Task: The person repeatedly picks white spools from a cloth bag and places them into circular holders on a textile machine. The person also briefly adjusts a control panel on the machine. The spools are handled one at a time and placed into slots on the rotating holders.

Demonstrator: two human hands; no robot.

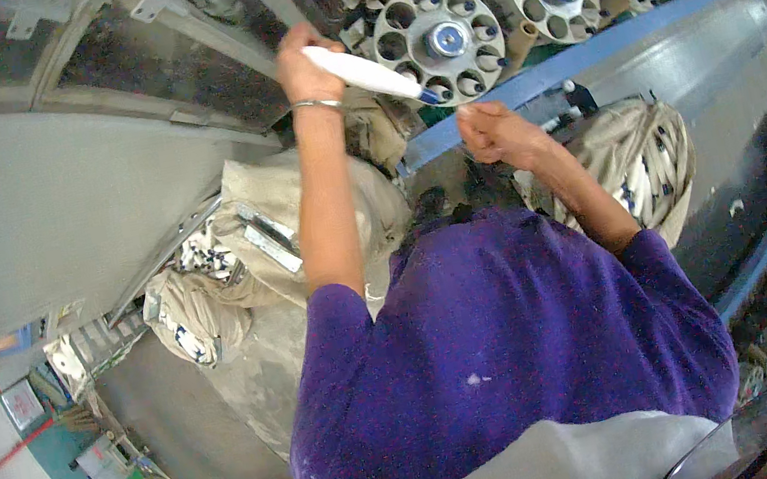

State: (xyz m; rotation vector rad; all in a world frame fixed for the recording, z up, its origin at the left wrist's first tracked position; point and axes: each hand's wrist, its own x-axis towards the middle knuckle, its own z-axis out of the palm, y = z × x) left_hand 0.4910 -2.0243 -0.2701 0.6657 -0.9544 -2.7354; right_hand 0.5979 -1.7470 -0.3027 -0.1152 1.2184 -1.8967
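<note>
I saw the left hand [301,62] gripping a white bobbin [368,74], tip angled toward a round holed wheel [437,40], as if aligned; the right hand [492,132] was closed, pinching something unclear below it

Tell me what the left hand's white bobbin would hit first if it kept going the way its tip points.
Probably the right hand. The white bobbin in the left hand slants down toward it, its blue tip just short of the fingers, though depth is unclear.

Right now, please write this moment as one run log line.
left hand: grips white bobbin | right hand: closed near perforated wheel, contents unclear
</note>
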